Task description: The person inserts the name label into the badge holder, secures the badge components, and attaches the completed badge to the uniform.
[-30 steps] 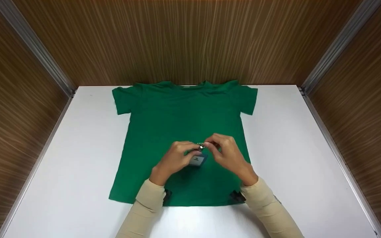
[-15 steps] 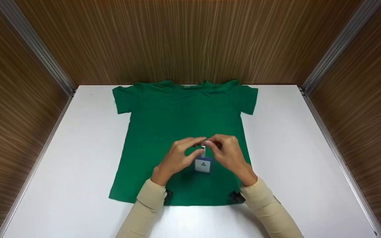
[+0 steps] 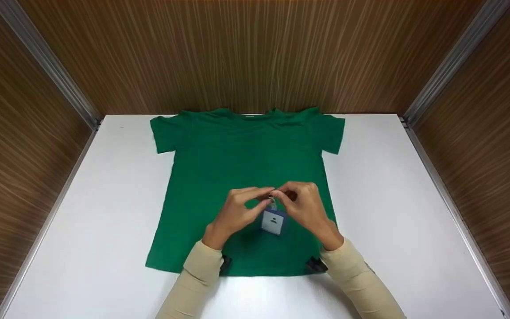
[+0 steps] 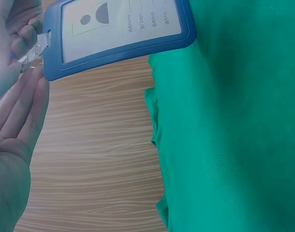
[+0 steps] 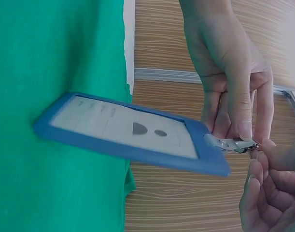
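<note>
A blue-framed ID badge holder [image 3: 272, 222] with a white card hangs below both hands, tilted, over a green T-shirt [image 3: 248, 155]. Its clear strap [image 5: 222, 143] runs up to a small metal clip [image 5: 246, 146]. My left hand [image 3: 237, 210] holds the clip end between thumb and fingers; in the right wrist view its thumb lies on the strap end. From the other side my right hand [image 3: 303, 206] pinches the clip between thumb and forefinger. Fingertips of both hands meet there and hide part of the clip. The card faces up in the left wrist view [image 4: 120, 29].
The T-shirt lies spread flat on a white table [image 3: 383, 186], neckline toward the back. Wood-grain panels [image 3: 246, 53] stand behind and at both sides, with metal rails [image 3: 454, 66] at the corners. Dark wrist devices [image 3: 316, 264] sit by the sleeve cuffs.
The badge holder has swung down and slightly right, out from behind my left thumb. My left fingers shifted on the clip, while both forearms stayed almost still.
</note>
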`<state>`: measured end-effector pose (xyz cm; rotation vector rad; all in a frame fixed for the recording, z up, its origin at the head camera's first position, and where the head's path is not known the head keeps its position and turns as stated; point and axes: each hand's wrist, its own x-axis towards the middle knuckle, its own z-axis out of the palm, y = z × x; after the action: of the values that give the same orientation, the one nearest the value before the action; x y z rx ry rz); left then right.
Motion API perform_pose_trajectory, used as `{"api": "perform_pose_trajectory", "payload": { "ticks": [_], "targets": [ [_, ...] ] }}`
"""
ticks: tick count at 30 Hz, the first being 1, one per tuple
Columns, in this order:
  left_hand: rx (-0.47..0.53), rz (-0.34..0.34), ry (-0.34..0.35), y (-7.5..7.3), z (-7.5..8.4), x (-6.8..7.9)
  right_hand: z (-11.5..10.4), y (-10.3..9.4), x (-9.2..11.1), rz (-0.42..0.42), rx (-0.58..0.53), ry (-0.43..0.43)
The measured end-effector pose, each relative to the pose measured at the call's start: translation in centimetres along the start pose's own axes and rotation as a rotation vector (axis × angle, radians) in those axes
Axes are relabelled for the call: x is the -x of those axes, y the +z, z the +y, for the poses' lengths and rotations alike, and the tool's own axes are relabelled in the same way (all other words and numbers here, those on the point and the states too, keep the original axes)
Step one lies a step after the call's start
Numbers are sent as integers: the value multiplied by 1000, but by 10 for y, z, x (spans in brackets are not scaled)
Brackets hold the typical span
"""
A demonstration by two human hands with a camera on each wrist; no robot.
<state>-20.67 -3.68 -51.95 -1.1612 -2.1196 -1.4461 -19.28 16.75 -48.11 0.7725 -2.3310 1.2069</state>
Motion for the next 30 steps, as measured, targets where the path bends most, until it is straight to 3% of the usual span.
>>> {"api": "perform_pose_trajectory", "payload": {
  "ticks": [15,23,30],
  "targets": [
    [-6,47,42,0,-1,-4,-1,1,-4,-11,-62,-10],
    [-27,93,78,-1,-2,-2,1,0,-4,-43,-40,-23],
    [-31,86,98,1,-2,-1,0,-1,-1,-56,-7,-14]
  ]
}}
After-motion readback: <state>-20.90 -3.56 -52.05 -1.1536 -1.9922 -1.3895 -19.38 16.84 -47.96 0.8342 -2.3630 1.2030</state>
